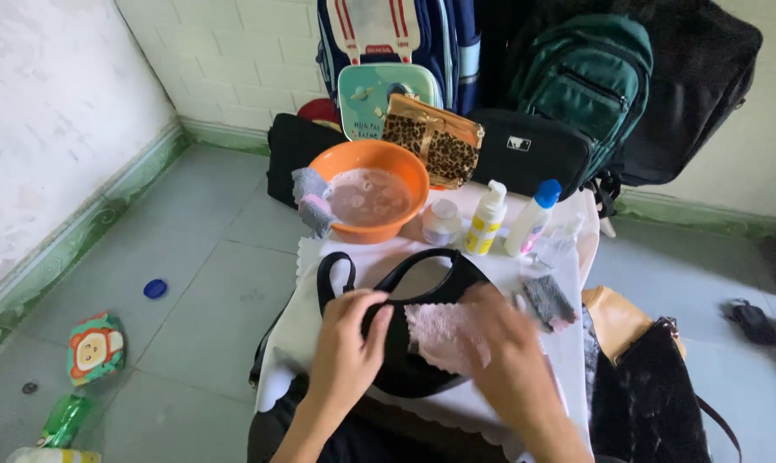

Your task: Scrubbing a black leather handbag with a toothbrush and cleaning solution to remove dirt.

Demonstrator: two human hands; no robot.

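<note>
A black handbag (405, 360) with looped handles lies on a small table covered by a white cloth (298, 326). My left hand (347, 339) grips the bag's top edge near a handle. My right hand (512, 351) presses a pale pink cloth (443, 334) against the bag's face. The right hand is blurred from motion.
An orange basin (405, 184) of cloudy water stands at the table's far side, with a grey sponge (311, 201) on its rim, a small jar (442, 221), two white bottles (488, 219) and a clear spray bottle (559, 240). Backpacks and bags (589, 77) line the wall. More bags (649, 386) sit right.
</note>
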